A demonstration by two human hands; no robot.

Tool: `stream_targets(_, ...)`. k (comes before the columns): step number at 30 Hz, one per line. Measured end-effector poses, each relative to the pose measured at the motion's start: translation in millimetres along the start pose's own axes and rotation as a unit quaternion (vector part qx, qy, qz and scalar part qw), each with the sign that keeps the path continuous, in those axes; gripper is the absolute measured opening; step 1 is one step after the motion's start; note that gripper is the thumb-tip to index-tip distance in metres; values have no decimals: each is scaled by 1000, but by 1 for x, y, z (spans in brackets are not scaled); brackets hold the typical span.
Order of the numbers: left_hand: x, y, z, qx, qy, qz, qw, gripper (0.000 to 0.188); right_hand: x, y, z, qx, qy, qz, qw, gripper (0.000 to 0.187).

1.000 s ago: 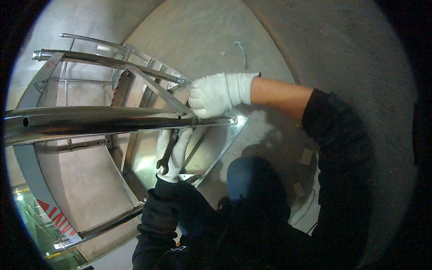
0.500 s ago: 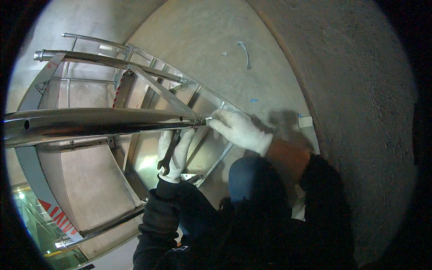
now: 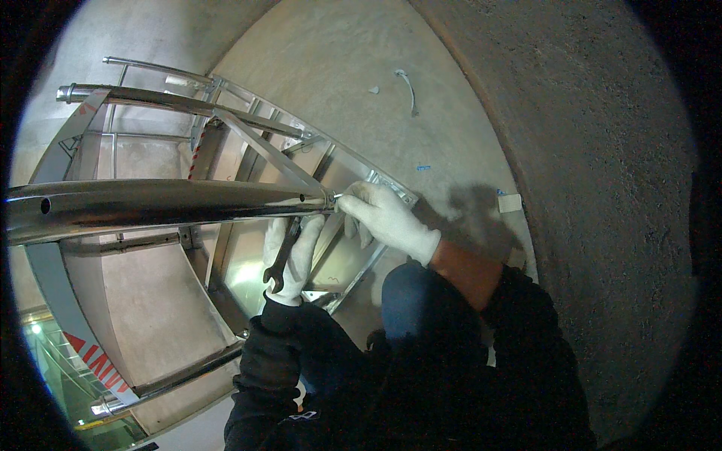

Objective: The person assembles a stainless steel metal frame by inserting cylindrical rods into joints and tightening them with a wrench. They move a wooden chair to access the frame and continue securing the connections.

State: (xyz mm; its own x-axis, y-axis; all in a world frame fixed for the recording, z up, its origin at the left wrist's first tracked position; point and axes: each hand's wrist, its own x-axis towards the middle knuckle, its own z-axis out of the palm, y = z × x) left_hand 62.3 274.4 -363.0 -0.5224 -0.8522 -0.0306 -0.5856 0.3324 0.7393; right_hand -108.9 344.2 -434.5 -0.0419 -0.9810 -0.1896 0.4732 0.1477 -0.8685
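Note:
A thick polished metal tube [image 3: 173, 201] runs from the left edge to the middle of the view. Under its right end my left hand [image 3: 299, 259], in a white glove, is closed round a dark open-end wrench [image 3: 283, 259] whose jaw hangs down toward the wrist. The wrench's other end is hidden behind the tube and fingers. My right hand [image 3: 387, 218], also white-gloved, has its fingertips pinched at the tube's end. Whatever small piece sits between those fingertips is covered by them.
Behind the tube stands a metal stair-like frame with a rail [image 3: 180, 99] and a slanted brace [image 3: 267, 150]. A curved panel [image 3: 60, 293] with red marks crosses at left. On the concrete floor lie a pale strip [image 3: 408, 90], a blue scrap [image 3: 423, 167] and a white block [image 3: 510, 203].
My right hand has shifted slightly left, its fingers now right at the tube's end, and its forearm has swung round. My left hand and the wrench stay nearly still.

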Motion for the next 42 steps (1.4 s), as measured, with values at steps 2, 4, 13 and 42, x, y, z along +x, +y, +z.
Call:
stream_targets(2,0,4,0,-17,-5,1,1000,33,0,-1,1,6,-2,-2,1000,23)
stream_targets(4,0,7,2,-9,-2,2,1000,32,1,2,2,11,3,-15,1000,23)
stream_targets(13,-1,-6,0,-15,1,-11,1000,33,3,-8,2,-55,14,-6,998,25)
stream_targets(42,-2,-5,-3,41,0,26,999,33,51,-16,-49,-587,-114,-490,634,10)
